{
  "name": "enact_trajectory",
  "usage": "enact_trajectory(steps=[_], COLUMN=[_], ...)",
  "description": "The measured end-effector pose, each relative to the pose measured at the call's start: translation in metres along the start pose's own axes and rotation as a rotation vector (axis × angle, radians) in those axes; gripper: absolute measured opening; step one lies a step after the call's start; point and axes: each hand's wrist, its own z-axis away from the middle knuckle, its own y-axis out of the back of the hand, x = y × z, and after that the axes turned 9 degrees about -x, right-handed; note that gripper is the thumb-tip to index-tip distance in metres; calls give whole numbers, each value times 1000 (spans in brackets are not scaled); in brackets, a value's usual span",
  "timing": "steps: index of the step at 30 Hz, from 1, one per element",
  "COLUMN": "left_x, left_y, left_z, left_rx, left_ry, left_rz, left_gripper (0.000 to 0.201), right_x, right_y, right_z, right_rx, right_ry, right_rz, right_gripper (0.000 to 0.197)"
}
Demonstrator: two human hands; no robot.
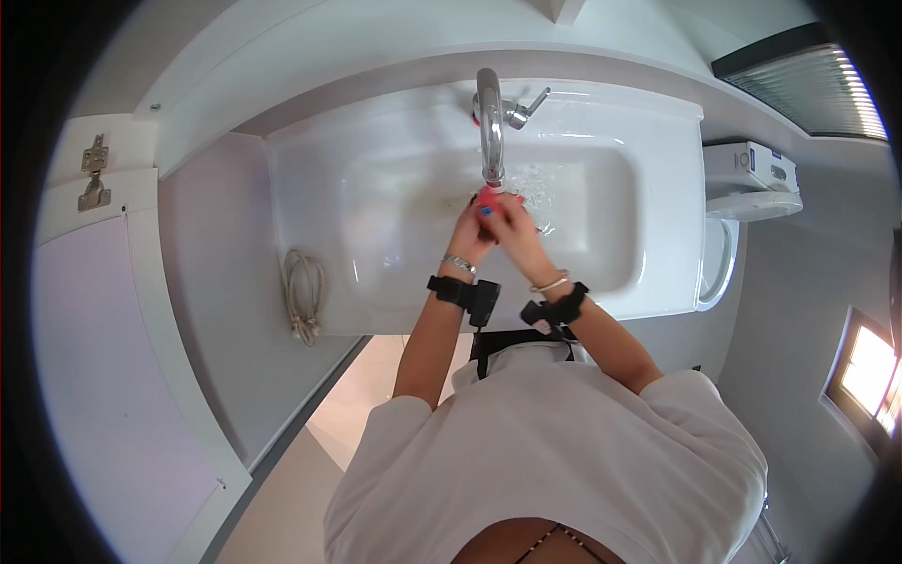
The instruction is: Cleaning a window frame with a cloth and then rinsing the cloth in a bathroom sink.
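Observation:
Under the spout of the chrome faucet, my two hands are close together over the white sink. A small reddish-pink thing, its kind hidden by the fingers and blur, is between them. My left hand is closed around its left and lower side. From the right, my right hand presses on it with bent fingers. Splashing water shows just right of the hands, in the basin. Each wrist wears a bracelet and a black strap with a small device.
The faucet lever sticks out right of the spout. A coiled pale hose lies on the grey counter at the left. Right of the sink are a white box and a white shelf-like holder. An open cabinet door stands far left.

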Motion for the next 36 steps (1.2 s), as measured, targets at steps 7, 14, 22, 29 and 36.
enact_trajectory(steps=[7,14,22,29,36], left_x=[-15,27,15,36,8], left_y=[-3,-42,-60,-31,-8], left_z=[-11,21,37,44,34], left_rx=[20,0,-119,-249,12], left_ry=[17,29,-131,-236,-67], left_rz=[20,172,449,524,93], left_gripper=[38,34,29,42,48], right_x=[9,76,68,63,-10], right_y=[16,74,10,29,16], right_z=[-28,-14,0,4,13], right_rx=[-132,78,18,57,9], right_ry=[-42,-72,-478,-294,-225], right_rz=[850,127,-772,-1191,-188], right_gripper=[19,35,54,37,23])
